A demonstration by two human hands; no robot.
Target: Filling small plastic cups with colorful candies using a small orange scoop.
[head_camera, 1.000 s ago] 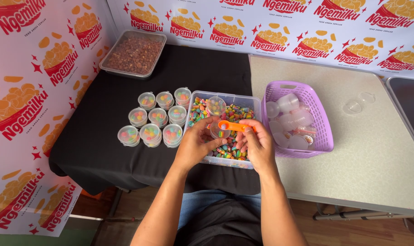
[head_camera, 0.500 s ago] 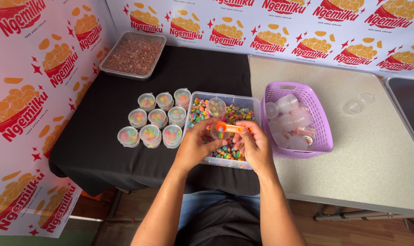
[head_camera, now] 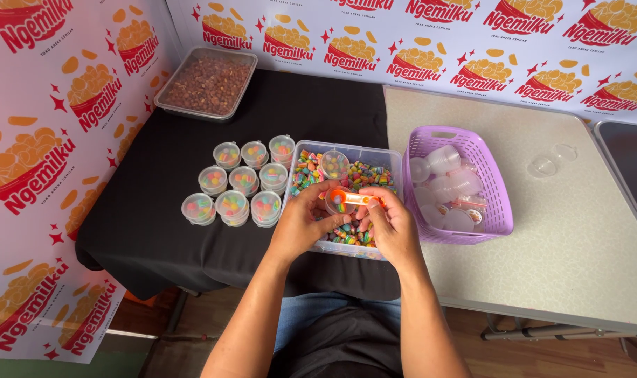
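Observation:
My left hand (head_camera: 303, 222) holds a small clear cup (head_camera: 340, 208) over the clear tub of colourful candy (head_camera: 388, 162). An orange scoop (head_camera: 348, 199) with candy in it is gripped by my right hand (head_camera: 391, 222) and rests over the cup's mouth. Another small cup (head_camera: 333, 164) with some candy sits inside the tub toward its far side. Left of the tub, several filled, lidded cups (head_camera: 242, 183) stand in rows on the black cloth.
A purple basket (head_camera: 496, 190) with empty clear cups and lids stands right of the tub. Two loose clear lids (head_camera: 551, 159) lie on the beige table. A tray of brown snack pieces (head_camera: 208, 82) sits at the far left. Printed banners line the walls.
Both hands have shifted slightly over the tub; the scoop stays over the cup.

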